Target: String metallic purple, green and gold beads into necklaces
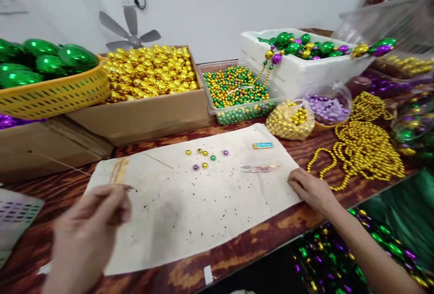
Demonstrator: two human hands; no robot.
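Cream, thin cloth (210,208) lies spread flat on the brown wooden table (190,280). Seven small, shiny, round beads (205,165) sit loose near its 12 o'clock, not strung. At 9 o'clock, the left hand (88,226) pinches; blur hides whether it holds something. At 3 o'clock, the right hand (315,190) touches the edge, fingers bent; I cannot tell if they grip.

Even, fairly bright light fills the view, casting a soft shadow on the white cloth (210,221) and glints on the beads (152,68), while the left hand (90,230) blurs and the edges look stretched.
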